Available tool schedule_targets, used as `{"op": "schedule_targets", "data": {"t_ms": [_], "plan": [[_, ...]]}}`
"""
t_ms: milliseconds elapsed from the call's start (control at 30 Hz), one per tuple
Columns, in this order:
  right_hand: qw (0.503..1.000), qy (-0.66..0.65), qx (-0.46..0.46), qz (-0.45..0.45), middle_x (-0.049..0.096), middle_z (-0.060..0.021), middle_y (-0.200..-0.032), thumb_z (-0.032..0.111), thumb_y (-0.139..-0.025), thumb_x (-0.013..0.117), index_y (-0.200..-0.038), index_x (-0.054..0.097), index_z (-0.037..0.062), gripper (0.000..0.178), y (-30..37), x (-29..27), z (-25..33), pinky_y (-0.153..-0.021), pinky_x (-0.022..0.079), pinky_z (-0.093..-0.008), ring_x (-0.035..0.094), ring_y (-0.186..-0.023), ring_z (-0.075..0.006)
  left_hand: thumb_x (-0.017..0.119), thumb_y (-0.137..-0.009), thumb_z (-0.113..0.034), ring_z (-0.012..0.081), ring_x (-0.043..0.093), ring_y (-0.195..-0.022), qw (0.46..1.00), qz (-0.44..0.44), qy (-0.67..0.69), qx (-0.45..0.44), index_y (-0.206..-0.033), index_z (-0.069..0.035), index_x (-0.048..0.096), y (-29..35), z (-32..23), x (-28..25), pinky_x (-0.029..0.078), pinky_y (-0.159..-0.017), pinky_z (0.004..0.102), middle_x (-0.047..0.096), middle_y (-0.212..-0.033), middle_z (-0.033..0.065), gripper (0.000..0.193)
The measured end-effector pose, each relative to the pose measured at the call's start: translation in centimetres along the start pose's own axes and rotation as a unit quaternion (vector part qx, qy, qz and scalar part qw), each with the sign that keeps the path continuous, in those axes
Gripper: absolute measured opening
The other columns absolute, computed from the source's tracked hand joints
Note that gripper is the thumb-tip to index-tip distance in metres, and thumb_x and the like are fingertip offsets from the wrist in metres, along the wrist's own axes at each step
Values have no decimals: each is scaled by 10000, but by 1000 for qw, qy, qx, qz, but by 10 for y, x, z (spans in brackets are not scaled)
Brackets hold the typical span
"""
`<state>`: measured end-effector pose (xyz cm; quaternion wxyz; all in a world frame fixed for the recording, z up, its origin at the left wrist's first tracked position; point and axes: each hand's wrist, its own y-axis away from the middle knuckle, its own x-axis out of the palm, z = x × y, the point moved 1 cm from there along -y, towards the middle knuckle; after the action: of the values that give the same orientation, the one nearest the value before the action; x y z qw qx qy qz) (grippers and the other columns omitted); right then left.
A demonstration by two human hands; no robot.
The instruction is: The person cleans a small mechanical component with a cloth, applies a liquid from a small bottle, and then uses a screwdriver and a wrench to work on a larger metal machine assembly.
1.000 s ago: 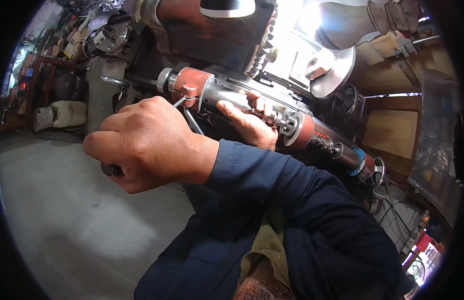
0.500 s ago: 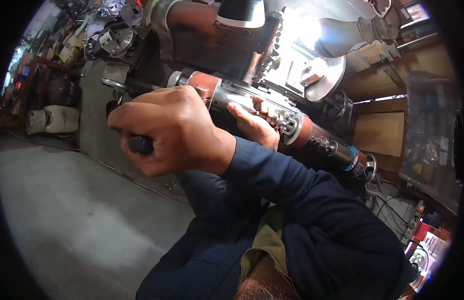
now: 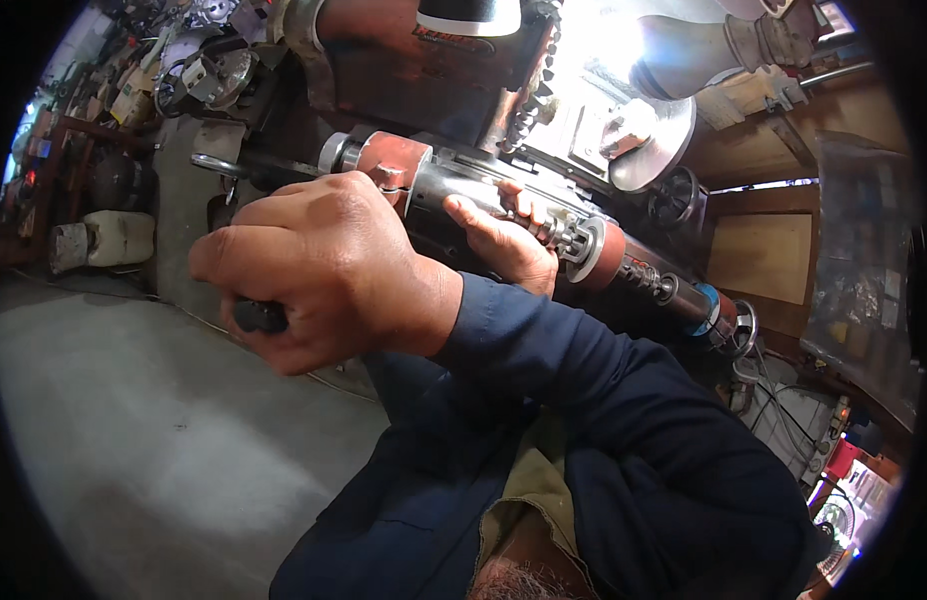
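Note:
My right hand (image 3: 314, 275) reaches across to the left, its fist closed round a black handle (image 3: 261, 316) whose end shows below the fingers. Under that forearm, my left hand (image 3: 509, 245) is turned palm up against the machine. Its thumb and curled fingers close round a ribbed metal shaft (image 3: 559, 232), which lies in line between a red-brown clamp block (image 3: 394, 165) and a red-brown collar with a pale flange (image 3: 599, 250). My right wrist and sleeve hide part of the left forearm. What the black handle joins to is mostly covered by the fist.
A bright lamp (image 3: 674, 65) lights the metal machine bed at the upper right. A round metal disc (image 3: 659, 150) and handwheels (image 3: 747, 328) stand along the machine. Cluttered metal parts (image 3: 209, 80) and a pale plastic can (image 3: 119, 238) are at the left. Cables hang at lower right.
My right fist has moved a little to the left and down with the black handle. My left hand stays at the shaft. The view has shifted slightly.

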<state>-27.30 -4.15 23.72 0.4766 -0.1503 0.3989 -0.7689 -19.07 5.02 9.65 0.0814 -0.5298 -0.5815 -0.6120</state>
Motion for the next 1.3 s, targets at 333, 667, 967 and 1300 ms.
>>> {"op": "schedule_targets", "data": {"t_ms": [333,667,967,1300], "plan": [[999,36,19,23,607,-46,-660,187,-567,718,-747,639,141,202,0,-8,-3,-500,491,-432,649,-611,-294,353,-931,-793,103,413,-417,1000,24,-13,-2,-923,-72,547,-7,10,-6,310,-359,229,499,-621,5,747],[1000,7,5,-16,609,-28,-667,168,-579,725,-806,645,149,241,1,4,-4,-500,478,-424,649,-621,-271,369,-967,-738,127,476,-510,1000,18,-16,8,-927,-54,549,5,-1,-1,382,-454,236,531,-684,50,709],[984,99,2,148,692,-99,-826,124,-641,757,-934,734,98,295,-26,-60,41,-654,551,-379,684,-741,-292,364,-939,-778,109,490,-526,999,-6,28,-21,-925,-64,584,6,-10,2,397,-457,238,541,-677,18,747],[751,490,215,387,738,-86,-917,415,-758,804,-1062,740,152,407,66,-179,3,-719,548,-396,709,-797,-297,381,-951,-758,141,546,-744,986,136,85,-46,-1019,-29,625,-11,8,-25,474,-682,265,576,-854,26,771]]}}
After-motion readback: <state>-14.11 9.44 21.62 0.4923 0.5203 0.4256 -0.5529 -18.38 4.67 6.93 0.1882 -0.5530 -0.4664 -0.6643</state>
